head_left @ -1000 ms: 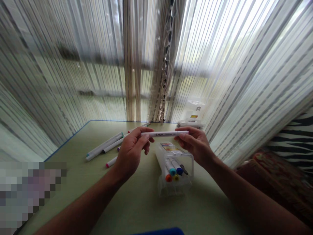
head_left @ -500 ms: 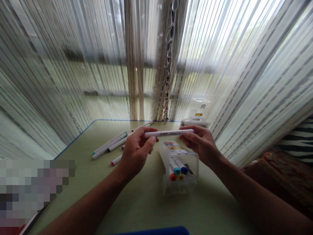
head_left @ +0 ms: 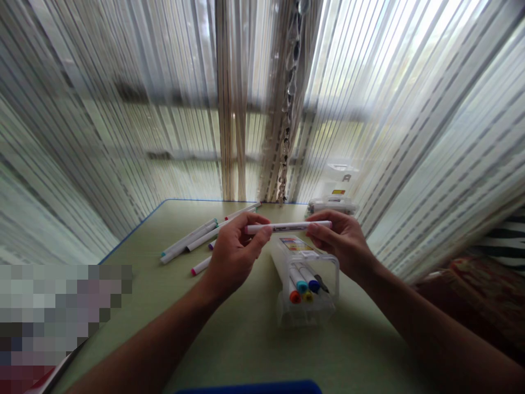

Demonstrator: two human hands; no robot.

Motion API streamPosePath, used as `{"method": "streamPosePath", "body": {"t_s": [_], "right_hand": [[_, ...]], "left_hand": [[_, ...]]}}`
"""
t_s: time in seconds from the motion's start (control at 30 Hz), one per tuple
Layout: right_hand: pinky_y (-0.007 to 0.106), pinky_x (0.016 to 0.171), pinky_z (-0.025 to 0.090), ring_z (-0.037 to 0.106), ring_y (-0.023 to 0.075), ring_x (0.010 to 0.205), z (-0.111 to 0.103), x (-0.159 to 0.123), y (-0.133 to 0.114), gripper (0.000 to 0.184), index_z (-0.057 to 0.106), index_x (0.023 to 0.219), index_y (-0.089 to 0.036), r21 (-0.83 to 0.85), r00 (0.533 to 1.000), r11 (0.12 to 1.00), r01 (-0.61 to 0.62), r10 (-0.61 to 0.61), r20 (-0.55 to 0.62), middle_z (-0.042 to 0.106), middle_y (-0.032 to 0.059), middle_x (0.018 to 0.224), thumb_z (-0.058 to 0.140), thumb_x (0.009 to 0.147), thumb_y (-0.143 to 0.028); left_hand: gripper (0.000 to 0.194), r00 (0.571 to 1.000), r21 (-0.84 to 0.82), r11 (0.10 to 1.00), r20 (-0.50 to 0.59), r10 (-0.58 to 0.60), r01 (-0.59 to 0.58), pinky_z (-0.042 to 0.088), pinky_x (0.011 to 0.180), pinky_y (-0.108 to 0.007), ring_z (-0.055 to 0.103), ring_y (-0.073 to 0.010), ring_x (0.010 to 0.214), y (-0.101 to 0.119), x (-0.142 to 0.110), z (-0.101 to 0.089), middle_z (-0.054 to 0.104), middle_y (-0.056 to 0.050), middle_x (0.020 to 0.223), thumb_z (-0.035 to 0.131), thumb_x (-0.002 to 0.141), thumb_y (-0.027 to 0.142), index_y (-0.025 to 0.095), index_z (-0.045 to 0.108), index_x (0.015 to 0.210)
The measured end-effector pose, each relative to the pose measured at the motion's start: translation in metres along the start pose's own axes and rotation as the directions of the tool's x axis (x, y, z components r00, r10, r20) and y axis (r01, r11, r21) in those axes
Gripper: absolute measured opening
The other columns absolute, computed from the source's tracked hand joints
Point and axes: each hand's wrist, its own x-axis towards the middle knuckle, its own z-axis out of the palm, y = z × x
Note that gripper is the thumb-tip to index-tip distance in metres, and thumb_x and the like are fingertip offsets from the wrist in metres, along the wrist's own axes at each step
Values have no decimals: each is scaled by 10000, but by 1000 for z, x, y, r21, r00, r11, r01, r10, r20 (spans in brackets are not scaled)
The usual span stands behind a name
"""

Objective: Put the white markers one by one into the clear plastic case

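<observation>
A white marker [head_left: 287, 226] with pinkish ends is held level above the table between both hands. My left hand [head_left: 240, 243] pinches its left end between thumb and fingers. At the other end, my right hand [head_left: 338, 238] is closed on the barrel, with the tip showing past the thumb. Just below the hands lies a clear plastic marker case [head_left: 281, 260], its open end facing me. Inside it are several markers, among them an orange-capped marker [head_left: 295, 296] and a dark blue-capped marker [head_left: 314, 285].
Several loose white markers [head_left: 188, 241] lie on the green table [head_left: 143, 306] left of my left hand, partly hidden by it. A second clear case [head_left: 332, 207] stands at the back edge. String curtains [head_left: 184, 137] hang behind. A blue object [head_left: 250, 387] shows at the near edge.
Both hands still hold the marker at its ends. The whole view has shifted slightly; the left thumb sits a little further along the barrel and the right fingers grip slightly further in.
</observation>
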Motion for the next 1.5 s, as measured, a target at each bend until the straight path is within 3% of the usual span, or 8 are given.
{"method": "streamPosePath", "body": {"t_s": [0.3, 0.57, 1.5], "right_hand": [[180, 423, 341, 506, 71, 466, -1, 0, -1, 227, 768, 798, -188, 4, 1000, 1000, -8, 7, 17, 666, 10, 591, 895, 666, -322], [199, 413, 343, 501, 77, 455, 0, 0, -2, 239, 790, 849, -187, -9, 1000, 1000, -7, 7, 22, 716, 42, 644, 878, 692, -342], [212, 399, 309, 487, 75, 443, 0, 0, -4, 216, 782, 841, -184, -38, 999, 999, -1, 2, 38, 710, 37, 657, 845, 724, -354]], "left_hand": [[244, 1000, 29, 1000, -7, 10, -9, 375, 471, -211, 493, -75, 519, 7, -1, -1, 629, -7, 688, 705, 874, 325, 109, 701, 988], [219, 1000, -27, 999, 3, 17, -17, 430, 475, -213, 527, -82, 508, 5, 1, 3, 671, -16, 704, 671, 898, 315, 114, 658, 984], [218, 998, -111, 992, -3, -65, 64, 426, 471, -234, 541, -103, 495, 8, 0, 4, 643, -9, 649, 682, 874, 324, 123, 652, 952]]}}
